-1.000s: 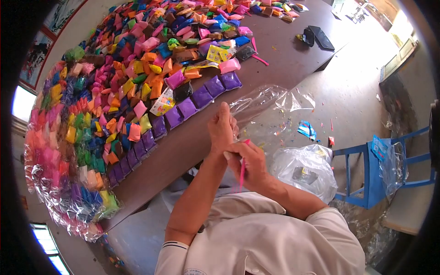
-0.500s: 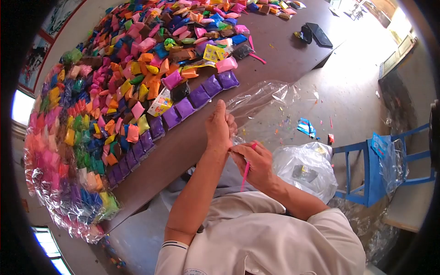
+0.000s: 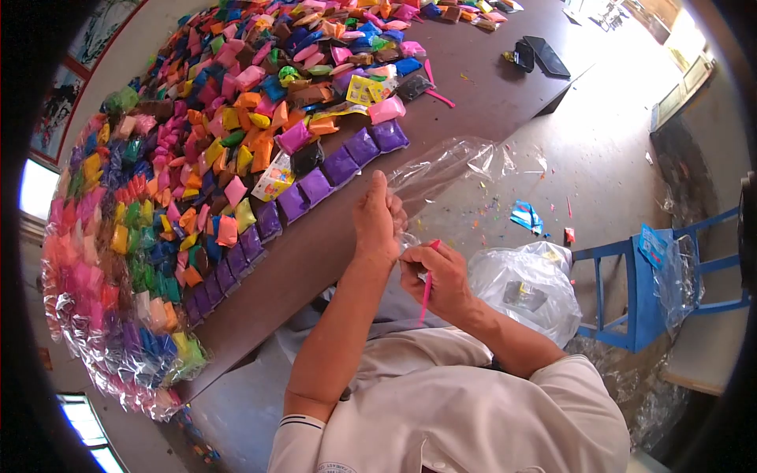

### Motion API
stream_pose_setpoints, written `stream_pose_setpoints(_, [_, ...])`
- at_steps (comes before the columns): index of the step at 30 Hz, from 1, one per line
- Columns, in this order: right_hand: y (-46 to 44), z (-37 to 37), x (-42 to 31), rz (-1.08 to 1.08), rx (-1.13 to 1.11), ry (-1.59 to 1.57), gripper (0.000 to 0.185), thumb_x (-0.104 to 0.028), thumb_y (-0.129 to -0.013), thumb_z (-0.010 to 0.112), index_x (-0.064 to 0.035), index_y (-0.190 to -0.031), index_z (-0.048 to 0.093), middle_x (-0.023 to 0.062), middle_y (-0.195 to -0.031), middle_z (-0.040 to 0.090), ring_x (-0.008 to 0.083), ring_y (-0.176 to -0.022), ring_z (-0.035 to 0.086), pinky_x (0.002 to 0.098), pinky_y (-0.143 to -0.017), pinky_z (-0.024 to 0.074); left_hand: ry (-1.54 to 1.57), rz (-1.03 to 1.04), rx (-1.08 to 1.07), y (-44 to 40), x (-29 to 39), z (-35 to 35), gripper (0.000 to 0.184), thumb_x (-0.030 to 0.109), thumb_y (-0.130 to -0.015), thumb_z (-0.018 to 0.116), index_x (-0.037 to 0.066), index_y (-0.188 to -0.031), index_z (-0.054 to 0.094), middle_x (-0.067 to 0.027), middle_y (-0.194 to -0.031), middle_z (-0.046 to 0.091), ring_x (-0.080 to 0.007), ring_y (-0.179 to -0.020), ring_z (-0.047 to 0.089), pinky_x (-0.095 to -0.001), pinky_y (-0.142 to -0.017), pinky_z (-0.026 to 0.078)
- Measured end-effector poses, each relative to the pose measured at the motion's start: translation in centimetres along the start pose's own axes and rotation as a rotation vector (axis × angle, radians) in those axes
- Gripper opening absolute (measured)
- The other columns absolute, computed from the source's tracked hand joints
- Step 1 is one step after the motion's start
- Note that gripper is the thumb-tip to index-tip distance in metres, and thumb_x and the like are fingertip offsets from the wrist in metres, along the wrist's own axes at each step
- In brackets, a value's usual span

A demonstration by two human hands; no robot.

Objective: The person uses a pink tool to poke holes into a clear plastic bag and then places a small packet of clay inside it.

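Observation:
My left hand [image 3: 378, 221] is closed, thumb up, around the gathered end of a clear plastic bag [image 3: 449, 164]. The bag stretches away from the fist over the table edge. Close beside that wrist, my right hand [image 3: 441, 277] is closed on a thin pink plastic stick [image 3: 426, 298], whose lower end points toward my lap. What the right fingertips pinch near the left hand is partly hidden. A row of purple packets [image 3: 341, 165] lies on the table just beyond my left hand.
A large heap of small coloured packets [image 3: 229, 102] covers the left of the brown table [image 3: 505, 94]. More pink sticks [image 3: 438, 98] and a black phone [image 3: 547, 58] lie farther off. A white plastic sack [image 3: 512, 288] and a blue chair [image 3: 631, 292] stand at right.
My right hand has shifted slightly and its fingers have curled in more, with the pink stick turning a little. The left hand stays in place.

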State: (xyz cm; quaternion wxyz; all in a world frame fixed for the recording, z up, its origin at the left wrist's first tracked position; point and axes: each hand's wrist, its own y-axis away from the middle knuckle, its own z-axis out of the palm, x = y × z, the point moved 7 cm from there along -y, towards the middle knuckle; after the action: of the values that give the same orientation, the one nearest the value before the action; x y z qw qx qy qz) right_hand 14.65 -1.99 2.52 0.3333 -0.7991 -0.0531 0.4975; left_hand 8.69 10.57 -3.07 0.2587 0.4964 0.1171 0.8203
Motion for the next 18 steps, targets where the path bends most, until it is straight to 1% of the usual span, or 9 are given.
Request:
stream_pose_setpoints(1, [0.2,-0.2,0.3,0.024,-0.023,-0.024,0.023,0.006,-0.063,0.066,-0.0021,-0.084,0.059,0.0062,-0.067,0.059,0.0175,-0.056,0.057,0.0280,-0.054,0.0462,0.013,-0.003,-0.006,0.1,0.1,0.1,0.047,0.044,-0.090,0.058,0.016,-0.060,0.035,0.0037,-0.051,0.034,-0.0088,-0.039,0.030,-0.0254,-0.039,0.023])
stream_pose_setpoints(4, [0.9,-2.0,0.0,0.046,-0.005,-0.033,0.026,0.001,-0.064,0.069,-0.0034,-0.087,0.059,0.0063,-0.071,0.060,0.0217,-0.061,0.059,0.0321,-0.058,0.0463,0.038,-0.016,-0.013,0.1,0.3,0.1,0.046,0.044,-0.090,0.059,0.016,-0.061,0.036,0.0038,-0.052,0.035,-0.0087,-0.040,0.030,-0.0250,-0.039,0.023])
stream_pose_setpoints(7, [0.1,-6.2,0.4,-0.130,0.191,0.218,0.019,0.004,-0.069,0.065,-0.0027,-0.086,0.059,0.0053,-0.068,0.058,0.0183,-0.059,0.057,0.0289,-0.056,0.0446,0.028,-0.029,0.031,0.0,0.6,-0.6,0.046,0.044,-0.089,0.059,0.017,-0.061,0.036,0.0038,-0.053,0.036,-0.0085,-0.040,0.031,-0.0248,-0.039,0.023])
stream_pose_setpoints(8, [-0.3,-8.5,2.0,-0.037,0.315,0.195,0.010,0.004,-0.075,0.064,-0.0019,-0.082,0.058,0.0049,-0.068,0.059,0.0161,-0.059,0.056,0.0280,-0.057,0.0446,0.020,-0.034,0.052,0.0,0.8,-0.9,0.046,0.044,-0.089,0.060,0.017,-0.061,0.036,0.0038,-0.053,0.036,-0.0085,-0.040,0.031,-0.0248,-0.039,0.023])
stream_pose_setpoints(10, [-0.3,-14.0,6.5,0.181,0.523,0.229,0.008,0.000,-0.083,0.061,-0.0005,-0.077,0.058,0.0051,-0.069,0.060,0.0133,-0.063,0.056,0.0261,-0.062,0.0451,0.024,-0.017,0.033,-0.3,1.1,-1.5,0.046,0.044,-0.089,0.060,0.017,-0.061,0.035,0.0037,-0.054,0.036,-0.0087,-0.040,0.031,-0.0249,-0.039,0.023])
stream_pose_setpoints(12, [-1.4,-19.4,10.2,0.513,0.356,0.751,0.006,-0.006,-0.086,0.062,-0.0005,-0.086,0.062,0.0071,-0.074,0.063,0.0140,-0.067,0.059,0.0264,-0.065,0.0471,0.040,-0.022,0.031,-0.3,1.3,-1.9,0.046,0.044,-0.089,0.059,0.017,-0.061,0.035,0.0037,-0.054,0.035,-0.0089,-0.040,0.031,-0.0251,-0.039,0.023])
stream_pose_setpoints(14, [-3.0,-20.4,6.0,0.025,0.568,1.284,0.012,-0.011,-0.086,0.061,-0.0006,-0.093,0.063,0.0114,-0.076,0.063,0.0189,-0.066,0.059,0.0277,-0.062,0.0471,0.068,-0.048,0.046,-0.2,1.4,-1.9,0.045,0.044,-0.090,0.058,0.017,-0.061,0.035,0.0037,-0.054,0.034,-0.0090,-0.040,0.029,-0.0254,-0.039,0.023])
stream_pose_setpoints(15, [-3.0,-20.8,5.1,0.026,0.626,1.263,0.019,-0.009,-0.084,0.062,-0.0005,-0.100,0.064,0.0137,-0.080,0.064,0.0235,-0.071,0.061,0.0277,-0.068,0.0487,0.075,-0.051,0.031,-0.3,1.3,-2.1,0.045,0.043,-0.090,0.058,0.017,-0.062,0.035,0.0037,-0.054,0.034,-0.0090,-0.040,0.029,-0.0254,-0.039,0.023])
stream_pose_setpoints(18, [-3.4,-19.1,1.5,0.057,0.615,0.704,0.013,-0.006,-0.080,0.063,0.0017,-0.090,0.062,0.0124,-0.077,0.063,0.0228,-0.068,0.060,0.0280,-0.062,0.0473,0.089,-0.060,0.003,-0.8,0.9,-2.1,0.044,0.043,-0.091,0.056,0.018,-0.062,0.034,0.0038,-0.055,0.033,-0.0090,-0.041,0.028,-0.0253,-0.040,0.023])
